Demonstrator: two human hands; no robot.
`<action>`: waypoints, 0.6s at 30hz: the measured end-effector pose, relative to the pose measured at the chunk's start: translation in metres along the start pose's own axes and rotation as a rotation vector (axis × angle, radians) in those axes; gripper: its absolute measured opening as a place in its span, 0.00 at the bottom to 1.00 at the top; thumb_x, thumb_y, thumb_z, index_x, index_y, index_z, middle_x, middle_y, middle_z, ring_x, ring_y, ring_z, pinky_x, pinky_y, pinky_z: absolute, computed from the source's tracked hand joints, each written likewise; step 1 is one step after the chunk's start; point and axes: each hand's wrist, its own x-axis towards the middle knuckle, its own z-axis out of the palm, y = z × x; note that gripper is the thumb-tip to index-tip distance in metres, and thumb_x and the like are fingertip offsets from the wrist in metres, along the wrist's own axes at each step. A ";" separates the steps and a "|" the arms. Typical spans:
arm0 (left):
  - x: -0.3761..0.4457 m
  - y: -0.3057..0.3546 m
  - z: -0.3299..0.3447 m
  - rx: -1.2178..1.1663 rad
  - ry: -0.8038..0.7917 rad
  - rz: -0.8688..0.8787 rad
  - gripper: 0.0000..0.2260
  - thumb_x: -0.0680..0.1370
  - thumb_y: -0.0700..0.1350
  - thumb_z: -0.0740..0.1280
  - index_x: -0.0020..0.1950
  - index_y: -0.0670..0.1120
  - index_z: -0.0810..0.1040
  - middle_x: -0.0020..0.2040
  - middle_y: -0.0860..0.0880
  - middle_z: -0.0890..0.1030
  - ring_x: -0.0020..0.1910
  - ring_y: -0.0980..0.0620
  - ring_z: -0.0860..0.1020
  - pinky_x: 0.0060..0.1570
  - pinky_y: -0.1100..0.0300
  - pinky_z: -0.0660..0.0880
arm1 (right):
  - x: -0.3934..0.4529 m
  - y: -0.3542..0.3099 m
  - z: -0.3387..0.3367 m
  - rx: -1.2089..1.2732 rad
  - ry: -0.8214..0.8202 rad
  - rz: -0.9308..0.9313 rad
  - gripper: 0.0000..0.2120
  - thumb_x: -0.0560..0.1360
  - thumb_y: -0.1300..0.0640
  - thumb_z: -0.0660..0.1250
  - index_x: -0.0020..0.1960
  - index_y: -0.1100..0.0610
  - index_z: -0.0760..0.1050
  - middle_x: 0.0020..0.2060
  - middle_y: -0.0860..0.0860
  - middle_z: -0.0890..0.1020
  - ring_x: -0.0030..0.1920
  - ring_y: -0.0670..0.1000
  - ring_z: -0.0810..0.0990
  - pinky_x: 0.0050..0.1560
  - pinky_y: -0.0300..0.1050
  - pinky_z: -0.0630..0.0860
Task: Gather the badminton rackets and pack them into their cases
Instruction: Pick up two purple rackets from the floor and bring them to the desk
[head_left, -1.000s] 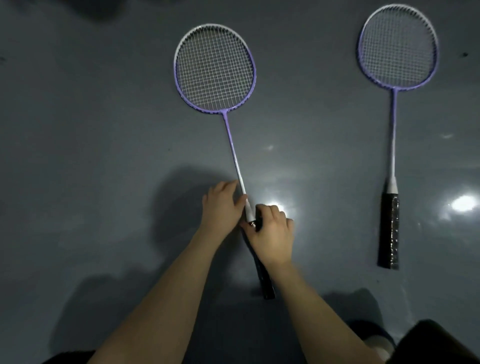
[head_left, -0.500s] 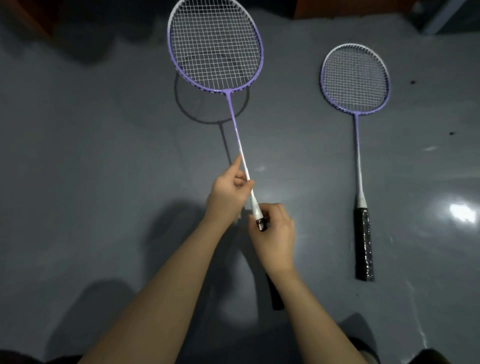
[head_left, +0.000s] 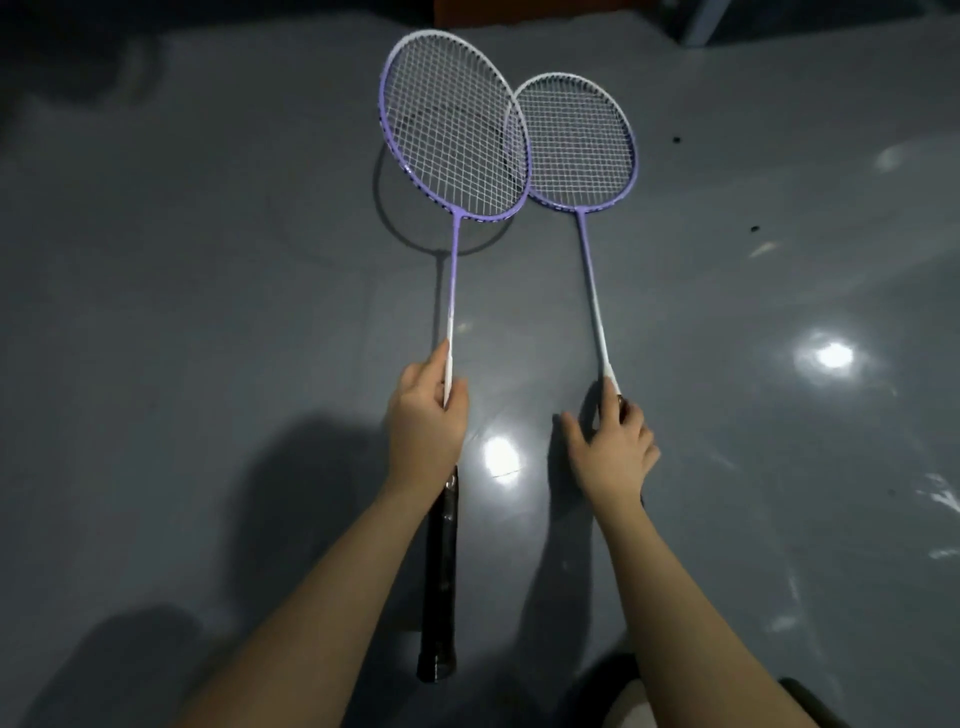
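Two purple-and-white badminton rackets are in view over a grey glossy floor. My left hand grips the first racket at the base of its shaft and holds it lifted, its head casting a shadow on the floor. Its black handle runs back under my left forearm. The second racket lies flat on the floor to the right. My right hand rests over the top of its handle with fingers spread; the handle is hidden under the hand. The lifted racket's head overlaps the left rim of the lying one. No case is visible.
The grey floor reflects bright lamp spots at the right and between my hands. Dark furniture edges show along the top of the frame. A few small dark specks lie on the floor at the right. My knees show at the bottom right.
My right hand let go of the first racket and moved right onto the second racket's handle. My left hand alone now holds the first racket, shifted right so the two heads overlap.
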 end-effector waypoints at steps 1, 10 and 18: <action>-0.001 0.001 0.003 0.003 -0.002 0.013 0.18 0.75 0.35 0.65 0.65 0.41 0.74 0.41 0.47 0.71 0.34 0.54 0.70 0.39 0.79 0.64 | 0.001 0.002 0.002 -0.024 -0.007 0.003 0.32 0.75 0.45 0.64 0.75 0.49 0.56 0.67 0.58 0.65 0.65 0.63 0.64 0.65 0.58 0.56; 0.003 0.015 -0.011 0.022 -0.048 0.028 0.18 0.75 0.37 0.66 0.65 0.44 0.74 0.38 0.53 0.68 0.32 0.58 0.70 0.36 0.71 0.65 | -0.015 -0.015 0.010 0.126 0.080 -0.131 0.23 0.76 0.53 0.64 0.70 0.53 0.66 0.50 0.58 0.74 0.42 0.62 0.73 0.51 0.54 0.70; -0.008 0.113 -0.099 0.052 0.046 0.036 0.17 0.74 0.34 0.65 0.63 0.42 0.75 0.34 0.57 0.66 0.32 0.62 0.69 0.38 0.79 0.63 | -0.092 -0.096 -0.092 0.487 0.171 -0.069 0.23 0.73 0.57 0.68 0.68 0.53 0.70 0.47 0.55 0.74 0.41 0.59 0.76 0.49 0.60 0.74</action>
